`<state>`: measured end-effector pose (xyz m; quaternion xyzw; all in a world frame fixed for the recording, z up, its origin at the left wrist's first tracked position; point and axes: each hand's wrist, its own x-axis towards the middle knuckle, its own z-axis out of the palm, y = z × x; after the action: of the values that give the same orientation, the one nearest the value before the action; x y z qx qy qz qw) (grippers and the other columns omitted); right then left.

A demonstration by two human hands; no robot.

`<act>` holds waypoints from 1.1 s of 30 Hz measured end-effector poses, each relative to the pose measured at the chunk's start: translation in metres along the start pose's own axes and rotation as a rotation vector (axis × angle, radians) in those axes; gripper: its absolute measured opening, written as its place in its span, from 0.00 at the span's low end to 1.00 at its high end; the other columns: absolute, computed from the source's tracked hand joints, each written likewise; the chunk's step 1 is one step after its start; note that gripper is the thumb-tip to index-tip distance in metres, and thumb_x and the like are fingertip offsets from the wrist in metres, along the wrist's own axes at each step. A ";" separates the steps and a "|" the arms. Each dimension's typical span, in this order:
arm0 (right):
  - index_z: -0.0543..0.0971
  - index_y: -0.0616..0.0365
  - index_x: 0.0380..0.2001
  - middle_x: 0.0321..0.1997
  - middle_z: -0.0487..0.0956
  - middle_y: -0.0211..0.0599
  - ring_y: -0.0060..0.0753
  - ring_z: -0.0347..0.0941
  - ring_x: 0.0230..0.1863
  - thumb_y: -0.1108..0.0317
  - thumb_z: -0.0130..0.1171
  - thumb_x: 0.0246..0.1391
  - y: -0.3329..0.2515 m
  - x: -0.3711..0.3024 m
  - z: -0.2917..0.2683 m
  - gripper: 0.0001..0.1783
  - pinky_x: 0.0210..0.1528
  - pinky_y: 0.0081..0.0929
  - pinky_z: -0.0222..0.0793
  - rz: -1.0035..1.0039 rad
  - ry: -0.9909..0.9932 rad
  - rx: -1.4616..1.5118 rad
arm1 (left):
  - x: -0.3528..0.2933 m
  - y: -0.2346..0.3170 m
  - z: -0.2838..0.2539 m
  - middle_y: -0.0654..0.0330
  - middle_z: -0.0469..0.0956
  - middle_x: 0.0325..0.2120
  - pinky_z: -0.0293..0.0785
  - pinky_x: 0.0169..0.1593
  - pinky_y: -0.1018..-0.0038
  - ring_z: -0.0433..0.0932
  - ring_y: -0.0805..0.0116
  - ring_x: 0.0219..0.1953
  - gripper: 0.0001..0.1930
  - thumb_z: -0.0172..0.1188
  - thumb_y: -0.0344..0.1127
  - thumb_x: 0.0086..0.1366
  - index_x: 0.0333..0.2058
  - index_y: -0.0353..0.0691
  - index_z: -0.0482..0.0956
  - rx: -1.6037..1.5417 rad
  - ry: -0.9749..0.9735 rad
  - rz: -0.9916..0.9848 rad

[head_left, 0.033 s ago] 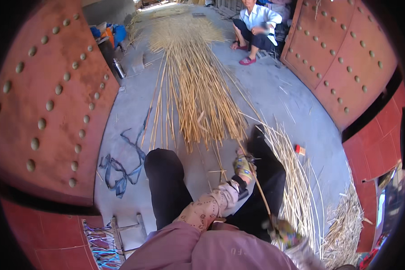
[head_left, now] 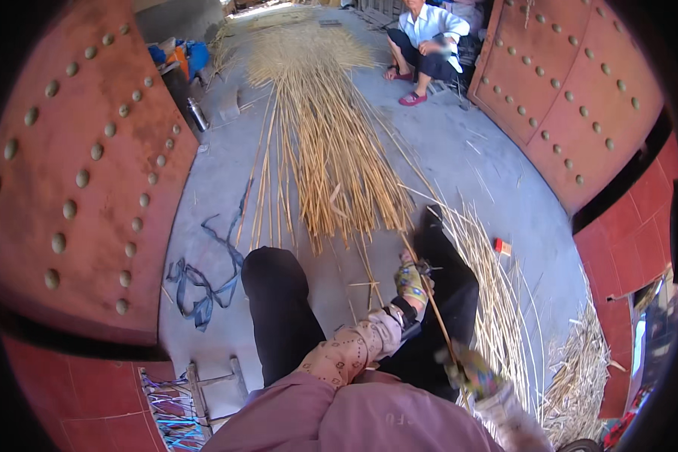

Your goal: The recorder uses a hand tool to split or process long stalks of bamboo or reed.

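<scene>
A long tan reed stalk (head_left: 438,324) slants between my knees. My left hand (head_left: 410,280), in a patterned glove, is closed around its upper part beside my right knee. A small dark object (head_left: 427,267) sits at that hand; its kind is unclear. Lower and to the right, my right hand (head_left: 481,375), also gloved and somewhat blurred, is closed on the same stalk. Ahead of my feet lies a big spread of reed stalks (head_left: 339,151), cut ends toward me. Pale stripped stalks (head_left: 497,324) lie right of my leg.
A heap of husks (head_left: 580,377) lies at the lower right, with a small red box (head_left: 502,247) farther up. Blue-grey strips (head_left: 200,305) lie on the left floor. Studded red doors (head_left: 90,166) flank the passage. A person in white (head_left: 429,45) sits at the far right.
My right hand has moved slightly upward along the stalk's line. My left hand has shifted a little to the right, still gripping the reed stalk.
</scene>
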<state>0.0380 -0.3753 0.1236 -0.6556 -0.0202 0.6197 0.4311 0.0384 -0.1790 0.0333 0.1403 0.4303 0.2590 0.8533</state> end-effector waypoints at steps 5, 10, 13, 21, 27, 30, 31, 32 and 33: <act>0.68 0.56 0.22 0.09 0.58 0.21 0.14 0.52 0.09 0.54 0.43 0.51 -0.022 0.056 0.005 0.17 0.09 0.14 0.44 -0.192 0.017 0.195 | 0.005 -0.020 0.007 0.64 0.64 0.07 0.58 0.08 0.76 0.63 0.70 0.05 0.25 0.46 0.64 0.49 0.17 0.45 0.66 -0.012 -0.054 -0.050; 0.67 0.62 0.27 0.19 0.66 0.30 0.16 0.56 0.10 0.61 0.46 0.50 0.092 0.045 -0.074 0.13 0.09 0.14 0.51 0.141 -0.350 0.172 | 0.055 0.049 -0.003 0.68 0.64 0.11 0.55 0.12 0.78 0.61 0.73 0.10 0.22 0.44 0.61 0.53 0.19 0.48 0.67 -0.078 -0.073 0.150; 0.68 0.65 0.32 0.20 0.69 0.33 0.16 0.59 0.12 0.62 0.47 0.50 0.123 -0.001 -0.093 0.14 0.10 0.14 0.51 -0.026 -0.464 0.365 | 0.028 0.076 0.017 0.69 0.64 0.12 0.56 0.13 0.77 0.62 0.73 0.11 0.22 0.45 0.61 0.52 0.20 0.48 0.67 -0.052 -0.094 0.107; 0.70 0.62 0.30 0.12 0.62 0.24 0.13 0.53 0.09 0.56 0.41 0.54 -0.032 0.031 0.005 0.19 0.11 0.12 0.49 -0.215 -0.185 0.193 | -0.011 0.019 0.016 0.66 0.62 0.08 0.58 0.10 0.79 0.63 0.72 0.08 0.26 0.45 0.65 0.49 0.18 0.45 0.66 -0.043 -0.066 0.037; 0.69 0.60 0.25 0.12 0.62 0.23 0.12 0.52 0.09 0.60 0.42 0.53 -0.017 0.047 0.017 0.14 0.10 0.12 0.46 -0.206 -0.180 0.055 | 0.060 0.091 -0.004 0.69 0.65 0.12 0.57 0.13 0.80 0.63 0.77 0.12 0.24 0.46 0.64 0.49 0.21 0.48 0.69 -0.120 -0.036 0.303; 0.69 0.66 0.28 0.12 0.62 0.26 0.13 0.54 0.10 0.62 0.44 0.52 0.062 0.025 -0.059 0.15 0.09 0.12 0.46 -0.050 -0.437 0.193 | 0.079 0.117 -0.001 0.70 0.65 0.12 0.57 0.13 0.78 0.62 0.77 0.11 0.23 0.46 0.64 0.50 0.21 0.48 0.69 -0.085 0.031 0.261; 0.69 0.68 0.29 0.12 0.63 0.27 0.14 0.54 0.10 0.62 0.44 0.52 0.063 0.000 -0.059 0.16 0.09 0.13 0.46 -0.089 -0.442 0.250 | 0.090 0.116 -0.007 0.70 0.65 0.12 0.57 0.13 0.78 0.62 0.77 0.11 0.23 0.46 0.64 0.50 0.21 0.48 0.69 -0.079 0.028 0.261; 0.69 0.68 0.29 0.12 0.63 0.27 0.14 0.54 0.10 0.62 0.44 0.52 0.061 -0.016 -0.059 0.16 0.09 0.13 0.46 -0.094 -0.442 0.257 | 0.102 0.109 -0.017 0.70 0.65 0.12 0.57 0.13 0.78 0.62 0.77 0.11 0.23 0.46 0.64 0.49 0.21 0.49 0.69 -0.133 0.022 0.207; 0.68 0.70 0.31 0.12 0.63 0.28 0.14 0.54 0.10 0.62 0.43 0.52 0.058 -0.029 -0.056 0.17 0.09 0.13 0.46 -0.168 -0.385 0.151 | 0.113 0.100 -0.027 0.70 0.65 0.12 0.57 0.14 0.78 0.62 0.76 0.11 0.23 0.45 0.65 0.49 0.22 0.50 0.69 -0.185 0.013 0.150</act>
<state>0.0477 -0.4584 0.1044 -0.4872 -0.1102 0.6949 0.5173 0.0402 -0.0322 -0.0105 0.0913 0.3983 0.3617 0.8380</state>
